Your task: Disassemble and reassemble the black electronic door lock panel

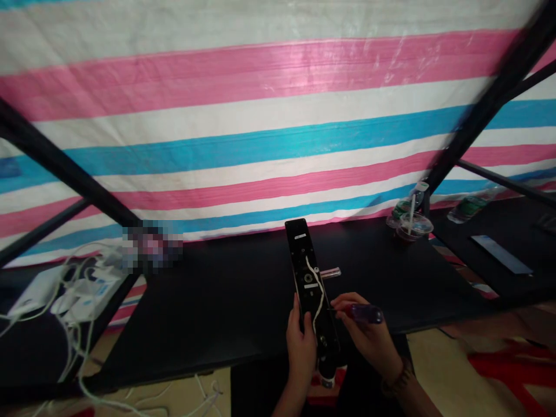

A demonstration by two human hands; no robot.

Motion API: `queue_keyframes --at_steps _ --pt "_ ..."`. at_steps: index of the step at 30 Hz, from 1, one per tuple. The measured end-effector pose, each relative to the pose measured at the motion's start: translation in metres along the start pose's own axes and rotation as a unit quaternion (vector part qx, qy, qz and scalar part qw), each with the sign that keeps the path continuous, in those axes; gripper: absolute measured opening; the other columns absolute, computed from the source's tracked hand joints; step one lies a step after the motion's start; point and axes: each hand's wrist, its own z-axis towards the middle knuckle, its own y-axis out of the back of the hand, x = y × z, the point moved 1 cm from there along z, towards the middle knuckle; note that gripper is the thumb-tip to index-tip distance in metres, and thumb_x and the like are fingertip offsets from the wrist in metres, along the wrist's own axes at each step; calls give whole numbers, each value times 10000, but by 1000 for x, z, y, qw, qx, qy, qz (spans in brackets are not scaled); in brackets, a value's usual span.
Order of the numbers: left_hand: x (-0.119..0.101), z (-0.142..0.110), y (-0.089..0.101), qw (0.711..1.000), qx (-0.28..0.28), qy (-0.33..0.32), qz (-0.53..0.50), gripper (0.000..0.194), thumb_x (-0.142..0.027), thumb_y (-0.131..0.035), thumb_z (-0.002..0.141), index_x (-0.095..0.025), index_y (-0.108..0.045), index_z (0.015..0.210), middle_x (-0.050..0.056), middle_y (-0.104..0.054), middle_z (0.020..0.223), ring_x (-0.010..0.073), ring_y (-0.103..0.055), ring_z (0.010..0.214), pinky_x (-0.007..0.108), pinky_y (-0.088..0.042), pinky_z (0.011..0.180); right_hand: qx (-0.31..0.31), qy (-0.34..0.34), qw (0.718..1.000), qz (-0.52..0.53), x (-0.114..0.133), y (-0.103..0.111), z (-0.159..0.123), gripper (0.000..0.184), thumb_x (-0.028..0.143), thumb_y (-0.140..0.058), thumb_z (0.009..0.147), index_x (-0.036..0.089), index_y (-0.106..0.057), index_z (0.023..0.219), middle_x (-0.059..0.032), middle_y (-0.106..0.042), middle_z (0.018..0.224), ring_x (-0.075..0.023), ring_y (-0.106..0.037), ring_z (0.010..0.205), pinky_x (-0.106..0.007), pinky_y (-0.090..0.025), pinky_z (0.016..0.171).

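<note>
A long black door-lock panel [309, 278] lies on the black table [217, 307], running from the near edge towards the striped sheet. A white cable winds over its face and a metal handle stub [330, 272] sticks out on its right. My left hand [300, 341] grips the panel's near end, fingers wrapped round its left side. My right hand [367, 333] is closed on a purple-handled screwdriver [365, 314], whose tip points left at the panel's right edge.
A striped pink, blue and white sheet [260, 116] hangs behind the table. Black frame bars [65, 168] cross left and right. Chargers and white cables [73, 289] sit at left. A plastic cup with a straw [412, 226] and bottles [471, 205] stand at right.
</note>
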Motion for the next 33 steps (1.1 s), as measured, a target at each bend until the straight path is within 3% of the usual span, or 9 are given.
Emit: queue_keyframes --at_steps 5,10,14,17,20,27,33 --pt "1 4 -1 1000 1 -3 3 549 -406 -396 973 -192 -428 1477 108 -463 1521 215 -406 1421 368 -330 1173 1 27 1000 -16 -3 -5 2 176 239 -610 893 319 -752 958 -45 -763 973 -233 -742 866 -328 -621 759" --pt "-13 -3 1 999 -19 -21 24 546 -393 -404 975 -226 -392 1495 110 -371 1577 229 -346 1456 416 -304 1192 11 31 999 -27 -2 -13 -3 206 225 -575 903 319 -720 1015 -52 -753 937 -239 -738 877 -327 -622 744" --pt "-33 -9 7 990 29 -115 76 398 -379 -539 926 -334 -613 1315 25 -200 1647 288 -247 1494 501 -287 1196 3 31 999 -29 3 -16 -5 101 264 -643 871 301 -730 905 -60 -729 897 -228 -725 799 -308 -620 706" --pt "-45 -7 10 980 76 -147 112 268 -335 -551 922 -341 -732 1119 -10 -234 1635 307 -203 1504 569 -276 1185 13 53 998 -42 8 -16 -3 140 267 -634 883 289 -753 953 -71 -717 907 -216 -721 804 -293 -617 701" --pt "-52 -4 13 971 99 -158 148 264 -271 -543 925 -296 -736 1103 11 -238 1636 312 -175 1509 614 -283 1163 21 88 995 -44 14 -14 -1 207 215 -604 905 256 -744 1052 -75 -717 905 -193 -724 813 -257 -610 701" --pt "-58 9 15 958 112 -174 199 239 -191 -605 882 -308 -763 1018 19 -259 1626 330 -195 1498 604 -328 1141 55 114 991 -47 16 -18 0 287 121 -504 937 248 -686 1119 -80 -733 1041 -177 -726 942 -241 -598 831" --pt "-57 18 12 950 92 -214 210 178 -204 -648 863 -296 -779 941 32 -255 1621 367 -225 1476 642 -339 1115 66 73 993 -66 15 -17 2 189 170 -524 935 230 -687 1009 -76 -710 978 -178 -710 882 -239 -588 783"
